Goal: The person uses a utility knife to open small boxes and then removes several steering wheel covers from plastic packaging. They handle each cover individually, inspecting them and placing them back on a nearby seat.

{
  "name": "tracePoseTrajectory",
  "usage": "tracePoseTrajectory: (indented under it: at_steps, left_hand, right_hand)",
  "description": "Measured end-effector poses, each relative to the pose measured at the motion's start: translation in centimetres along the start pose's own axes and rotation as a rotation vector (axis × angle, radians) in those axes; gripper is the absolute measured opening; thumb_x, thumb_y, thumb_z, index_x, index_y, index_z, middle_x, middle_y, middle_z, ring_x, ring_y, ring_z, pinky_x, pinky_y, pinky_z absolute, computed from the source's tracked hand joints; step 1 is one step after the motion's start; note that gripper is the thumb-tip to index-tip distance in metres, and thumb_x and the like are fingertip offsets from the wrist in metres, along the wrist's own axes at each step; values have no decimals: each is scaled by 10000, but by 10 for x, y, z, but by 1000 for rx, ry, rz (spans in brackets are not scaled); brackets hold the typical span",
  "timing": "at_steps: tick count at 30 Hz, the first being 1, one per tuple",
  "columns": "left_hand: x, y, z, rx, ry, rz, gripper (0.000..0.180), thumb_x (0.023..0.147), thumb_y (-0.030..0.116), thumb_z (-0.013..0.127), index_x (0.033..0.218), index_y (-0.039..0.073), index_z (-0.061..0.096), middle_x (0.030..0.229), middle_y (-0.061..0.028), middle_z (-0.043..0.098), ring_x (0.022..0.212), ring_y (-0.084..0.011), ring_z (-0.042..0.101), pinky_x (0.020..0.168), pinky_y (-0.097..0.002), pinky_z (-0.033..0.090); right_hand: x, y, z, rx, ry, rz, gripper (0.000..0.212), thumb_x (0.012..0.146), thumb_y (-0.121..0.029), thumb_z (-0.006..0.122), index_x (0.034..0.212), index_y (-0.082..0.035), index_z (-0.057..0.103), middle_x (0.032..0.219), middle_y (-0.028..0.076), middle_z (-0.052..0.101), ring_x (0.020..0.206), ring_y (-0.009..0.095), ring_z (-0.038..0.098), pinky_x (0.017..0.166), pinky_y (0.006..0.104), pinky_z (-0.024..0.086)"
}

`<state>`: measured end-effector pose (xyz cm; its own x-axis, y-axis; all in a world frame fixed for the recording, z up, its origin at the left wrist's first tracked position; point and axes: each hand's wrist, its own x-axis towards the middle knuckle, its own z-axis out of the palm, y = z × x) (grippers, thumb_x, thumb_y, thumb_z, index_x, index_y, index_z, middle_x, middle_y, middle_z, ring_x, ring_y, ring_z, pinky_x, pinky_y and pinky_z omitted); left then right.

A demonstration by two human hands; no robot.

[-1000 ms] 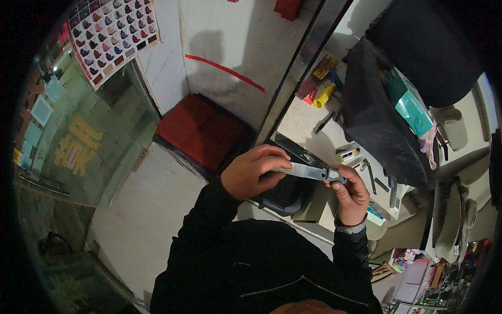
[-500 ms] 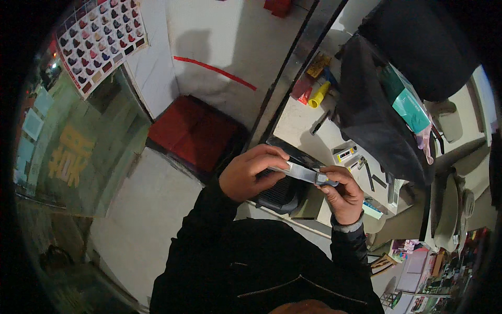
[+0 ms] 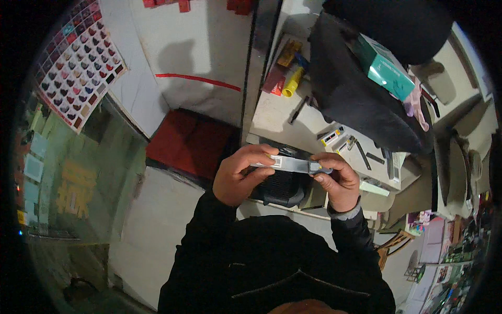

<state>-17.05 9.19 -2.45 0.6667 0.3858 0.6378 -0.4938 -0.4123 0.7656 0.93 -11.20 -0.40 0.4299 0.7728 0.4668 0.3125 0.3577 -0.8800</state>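
The left hand (image 3: 234,178) pinches the white-labelled end of a long, flat, translucent plastic piece (image 3: 295,165) while the right hand (image 3: 342,186) grips its grey end, holding it crosswise between them above a black, ribbed object (image 3: 282,189) beside the white tabletop (image 3: 267,116).

From here I lose the left end of the clear strip (image 3: 295,165) behind the left hand (image 3: 235,177); the print on its label (image 3: 276,161) is too small for me. The far-left poster (image 3: 81,78) is cut off, and the near-right small items (image 3: 460,256) blur.
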Motion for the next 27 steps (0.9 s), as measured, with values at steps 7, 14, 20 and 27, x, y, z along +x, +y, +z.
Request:
tracePoseTrajectory:
  at_steps: [7,14,20,27]
  left_hand:
    - [3,5,10,-58,-42,-18,268,887,-11,716,1133,46,628,1230,-165,669,1106,-226,673,904,-322,548]
    - [1,14,22,-72,-31,-217,379,895,-33,698,1256,22,598,1248,-128,671,1117,-176,648,940,-298,525]
    - [3,16,32,-109,-6,-296,396,904,-27,686,1282,27,581,1253,-118,683,1092,-152,649,949,-296,519]
    - [9,25,49,-118,100,-463,236,906,-3,604,1137,-10,654,1062,-140,716,872,-159,697,823,-280,557]
  right_hand:
    - [-8,3,-7,117,41,31,343,869,82,725,1186,-9,631,1270,168,664,1204,238,618,953,335,540]
    - [-10,2,-15,171,36,-7,346,880,79,718,1202,-8,626,1270,156,666,1167,203,637,969,324,543]
    - [-17,3,-19,240,92,6,343,881,91,709,1201,-1,628,1270,160,661,1149,203,642,937,313,560]
    - [-25,2,-28,221,130,118,236,968,-12,651,1194,42,611,1076,185,728,829,201,732,811,304,591]
